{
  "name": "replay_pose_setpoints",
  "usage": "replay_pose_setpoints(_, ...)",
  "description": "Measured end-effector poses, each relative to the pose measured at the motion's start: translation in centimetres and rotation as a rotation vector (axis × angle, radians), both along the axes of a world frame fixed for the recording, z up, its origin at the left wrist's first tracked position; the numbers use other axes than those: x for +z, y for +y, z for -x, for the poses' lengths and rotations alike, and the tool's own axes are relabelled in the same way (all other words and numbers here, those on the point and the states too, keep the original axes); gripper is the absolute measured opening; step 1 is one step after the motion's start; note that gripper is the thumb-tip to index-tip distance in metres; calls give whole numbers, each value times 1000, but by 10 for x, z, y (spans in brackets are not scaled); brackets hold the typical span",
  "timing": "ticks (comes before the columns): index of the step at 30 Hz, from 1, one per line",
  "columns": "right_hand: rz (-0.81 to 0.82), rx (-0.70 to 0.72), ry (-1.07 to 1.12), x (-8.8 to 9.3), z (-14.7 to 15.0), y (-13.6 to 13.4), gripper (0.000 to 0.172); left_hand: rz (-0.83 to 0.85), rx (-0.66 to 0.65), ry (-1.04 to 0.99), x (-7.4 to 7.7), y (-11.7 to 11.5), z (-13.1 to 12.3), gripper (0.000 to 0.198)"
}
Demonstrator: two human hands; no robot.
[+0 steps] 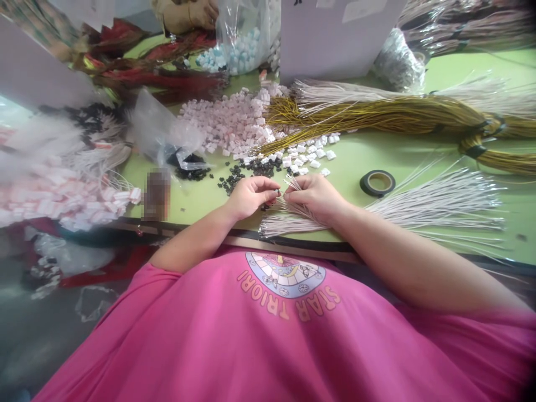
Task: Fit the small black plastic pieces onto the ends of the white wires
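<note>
My left hand (250,195) is closed in a pinch on a small black connector (277,191) just above the green table (377,153). My right hand (315,194) is closed round a bundle of thin white wires (288,220), with their tips poking up between my fingers toward the connector. The two hands nearly touch at the fingertips. More small black connectors (247,170) lie scattered on the table just beyond my hands.
A roll of black tape (377,182) and a fan of white wires (444,201) lie right. Yellow wire bundles (377,114), white connectors (310,153), pink connectors (234,120) and plastic bags (167,134) lie farther back. Another person's hand (196,14) is at the far edge.
</note>
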State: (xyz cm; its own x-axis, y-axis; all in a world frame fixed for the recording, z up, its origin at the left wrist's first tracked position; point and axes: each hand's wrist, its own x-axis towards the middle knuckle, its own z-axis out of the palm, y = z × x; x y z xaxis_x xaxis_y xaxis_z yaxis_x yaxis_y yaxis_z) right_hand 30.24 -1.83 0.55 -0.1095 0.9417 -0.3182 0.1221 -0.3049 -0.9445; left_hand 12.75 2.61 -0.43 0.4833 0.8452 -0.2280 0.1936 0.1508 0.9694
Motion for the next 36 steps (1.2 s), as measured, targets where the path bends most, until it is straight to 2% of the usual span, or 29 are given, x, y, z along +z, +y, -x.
replay_pose_setpoints(9,-61,70,-100,4,1,-2,14,-285,-87,167,-8,-5,-1,15)
replay_pose_setpoints(13,-64,74,-136,2,-1,-1,16,-469,-132,324,3,-7,3,13)
replay_pose_setpoints(16,-46,23,-82,-1,-2,0,15,-605,-241,506,20,-3,14,15)
replay_pose_setpoints(18,19,-34,26,-3,-2,2,16,-640,-291,645,29,9,28,22)
replay_pose_setpoints(19,53,-56,81,-4,-2,2,16,-647,-276,720,33,18,37,26)
replay_pose_setpoints(22,88,-75,173,-8,-2,4,16,-675,-81,985,34,51,60,29)
replay_pose_setpoints(24,69,-73,175,-11,-2,5,14,-668,-68,1082,27,71,70,33)
replay_pose_setpoints(27,40,-60,167,-11,-2,6,9,-671,-95,1070,14,89,73,31)
replay_pose_setpoints(31,48,-66,178,-5,-1,4,10,-681,-55,967,3,94,72,21)
replay_pose_setpoints(33,51,-75,181,-3,0,3,10,-645,4,904,6,90,72,17)
replay_pose_setpoints(36,48,-63,190,-4,0,2,9,-593,32,782,22,74,68,19)
